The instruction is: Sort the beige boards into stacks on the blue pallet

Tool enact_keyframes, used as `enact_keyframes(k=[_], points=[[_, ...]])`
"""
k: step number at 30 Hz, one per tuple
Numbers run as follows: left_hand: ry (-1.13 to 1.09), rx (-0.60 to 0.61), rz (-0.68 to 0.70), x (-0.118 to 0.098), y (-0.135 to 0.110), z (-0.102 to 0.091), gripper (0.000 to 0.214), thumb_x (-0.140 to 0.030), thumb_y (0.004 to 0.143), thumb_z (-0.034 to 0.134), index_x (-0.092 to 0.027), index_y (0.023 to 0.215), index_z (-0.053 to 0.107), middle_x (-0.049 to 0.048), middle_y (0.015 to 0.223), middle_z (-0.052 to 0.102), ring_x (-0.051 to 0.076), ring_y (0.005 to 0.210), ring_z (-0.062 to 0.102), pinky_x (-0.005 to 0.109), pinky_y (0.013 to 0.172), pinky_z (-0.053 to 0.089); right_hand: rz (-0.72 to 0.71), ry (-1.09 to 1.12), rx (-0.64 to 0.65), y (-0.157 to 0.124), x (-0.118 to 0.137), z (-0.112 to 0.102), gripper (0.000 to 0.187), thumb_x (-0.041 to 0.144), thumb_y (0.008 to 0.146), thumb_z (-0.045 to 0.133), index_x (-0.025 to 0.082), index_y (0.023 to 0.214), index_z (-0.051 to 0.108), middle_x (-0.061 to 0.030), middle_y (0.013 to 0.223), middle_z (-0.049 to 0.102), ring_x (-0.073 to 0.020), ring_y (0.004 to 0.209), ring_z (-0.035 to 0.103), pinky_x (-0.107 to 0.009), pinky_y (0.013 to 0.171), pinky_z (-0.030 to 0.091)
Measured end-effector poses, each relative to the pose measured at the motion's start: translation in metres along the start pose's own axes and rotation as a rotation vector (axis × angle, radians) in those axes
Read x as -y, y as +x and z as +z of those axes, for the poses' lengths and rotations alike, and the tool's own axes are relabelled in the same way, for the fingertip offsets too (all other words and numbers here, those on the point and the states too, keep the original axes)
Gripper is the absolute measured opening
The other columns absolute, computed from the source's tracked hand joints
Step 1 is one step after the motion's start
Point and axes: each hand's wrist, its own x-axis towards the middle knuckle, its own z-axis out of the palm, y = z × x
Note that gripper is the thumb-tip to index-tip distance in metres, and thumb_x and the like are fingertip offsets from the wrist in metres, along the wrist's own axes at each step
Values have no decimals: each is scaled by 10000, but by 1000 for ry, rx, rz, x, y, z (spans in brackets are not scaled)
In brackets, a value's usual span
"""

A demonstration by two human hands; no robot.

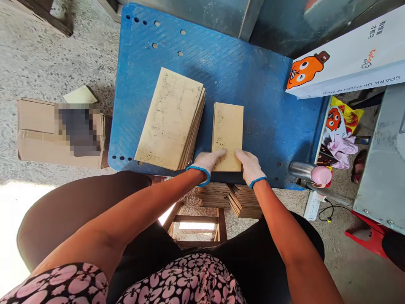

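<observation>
Right now both gloved hands, left hand and right hand, pinch the near end of a small stack of tan tiles at the blue desk's near edge, squaring it flush; a bigger tile stack sits just beside, fanned.

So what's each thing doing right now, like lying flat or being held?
Small stack of boards: flat on the blue table, held at its near end.
Big stack of boards: flat, fanned, untouched.
Left hand: gloved, on small stack.
Right hand: gloved, on small stack.
Flask: lying sideways.
Cardboard box: flattened on floor.
</observation>
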Motion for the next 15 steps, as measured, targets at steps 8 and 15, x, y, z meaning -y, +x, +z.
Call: enact_keyframes(k=[8, 15], points=[[-77, 78, -19, -8, 1, -3, 522, -500, 595, 880, -133, 944, 756, 158, 1076, 762, 286, 960, 737, 361, 837, 613, 74, 97, 28, -4, 19, 5, 383, 470, 713, 825, 196, 924, 660, -47, 782, 763, -254, 887, 738, -385, 820, 619], [-21, 109, -57, -22, -16, -4, 521, -521, 638, 847, -136, 974, 745, 151, 1042, 771, 281, 962, 735, 307, 737, 602, 199, 1, 44, -11, 40, 4, 367, 483, 794, 720, 219, 1046, 680, -49, 886, 769, -247, 835, 726, -356, 692, 583]])
